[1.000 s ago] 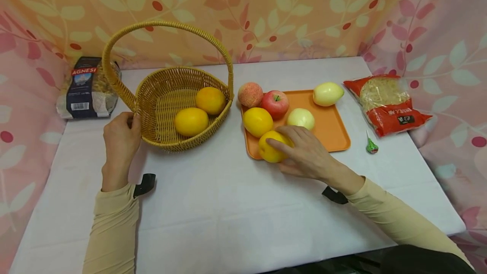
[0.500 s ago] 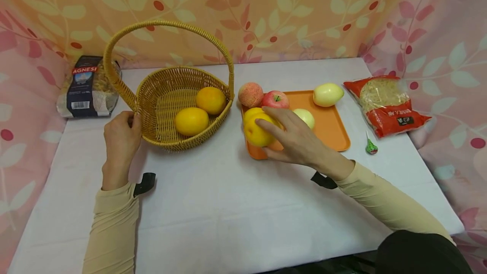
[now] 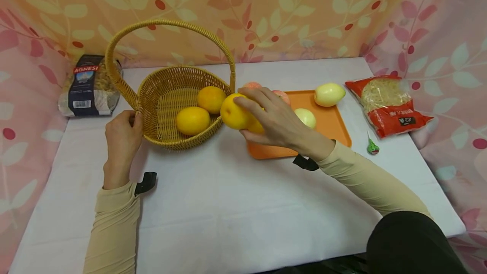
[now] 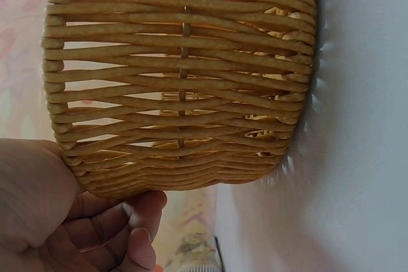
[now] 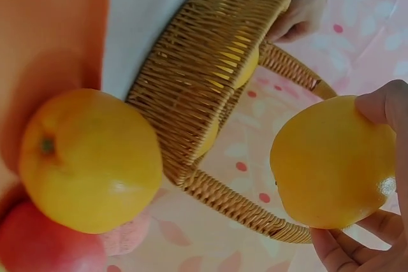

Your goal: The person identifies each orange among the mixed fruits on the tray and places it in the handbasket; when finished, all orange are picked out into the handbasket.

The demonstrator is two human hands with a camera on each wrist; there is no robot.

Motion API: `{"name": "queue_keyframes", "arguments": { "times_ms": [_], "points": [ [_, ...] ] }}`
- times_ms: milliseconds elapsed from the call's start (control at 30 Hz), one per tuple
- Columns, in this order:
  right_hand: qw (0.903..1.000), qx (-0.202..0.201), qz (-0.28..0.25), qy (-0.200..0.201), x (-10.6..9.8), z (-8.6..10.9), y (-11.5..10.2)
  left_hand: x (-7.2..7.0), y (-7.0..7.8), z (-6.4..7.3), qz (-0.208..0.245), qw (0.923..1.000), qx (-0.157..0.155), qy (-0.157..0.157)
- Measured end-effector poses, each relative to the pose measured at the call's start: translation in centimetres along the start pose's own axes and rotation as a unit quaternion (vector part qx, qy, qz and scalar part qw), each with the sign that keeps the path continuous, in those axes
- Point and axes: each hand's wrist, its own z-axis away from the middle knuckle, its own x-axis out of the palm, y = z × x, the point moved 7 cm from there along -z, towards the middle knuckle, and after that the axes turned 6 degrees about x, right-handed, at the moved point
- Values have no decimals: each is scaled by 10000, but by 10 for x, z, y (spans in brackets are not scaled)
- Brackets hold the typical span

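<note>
My right hand (image 3: 279, 124) holds a round yellow fruit (image 3: 233, 111) just off the right rim of the wicker basket (image 3: 161, 109). In the right wrist view the thumb and fingers grip this fruit (image 5: 331, 160) from opposite sides. My left hand (image 3: 123, 136) pinches the basket's left rim, below the foot of its tall handle. Two more yellow fruits (image 3: 192, 120) lie inside the basket. On the orange tray (image 3: 331, 128) sits another yellow fruit (image 5: 89, 160), mostly hidden by my right hand in the head view. A red apple (image 5: 51, 240) is beside it.
Behind my right hand a peach (image 3: 252, 84) shows only its top. A pale green round fruit (image 3: 305, 117) and a pale oval one (image 3: 329, 94) are on the tray. A pasta bag (image 3: 85, 86), a red food bag (image 3: 389, 105) and a green-wrapped lollipop (image 3: 372, 146) lie outward.
My right hand has carried the yellow fruit from the tray's front left corner up and leftward to the basket's right rim. My left hand has stayed on the basket.
</note>
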Motion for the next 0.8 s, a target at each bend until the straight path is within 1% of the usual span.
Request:
{"name": "queue_keyframes", "arguments": {
  "times_ms": [100, 200, 433, 567, 667, 800],
  "points": [
    [9998, 32, -171, -19, 1, -9, 0, 0, 0, 0, -4, 10000, -12, -12],
    [9992, 60, -365, -120, 5, -16, 0, 0, 0, 0, -1, 10000, -8, -17],
    [9979, 58, -564, -314, 14, -33, -4, -1, 0, 0, -25, 10000, -3, -13],
    [9960, 88, -772, -443, 20, -43, -7, 0, 0, 0, -25, 10000, -6, -23],
    [9952, 89, -835, -509, 23, -50, -10, 0, 0, 0, -27, 10000, 1, -14],
    [9949, -6, -857, -532, 27, -59, -16, 0, 0, 0, -36, 10000, 46, 11]
  ]
}}
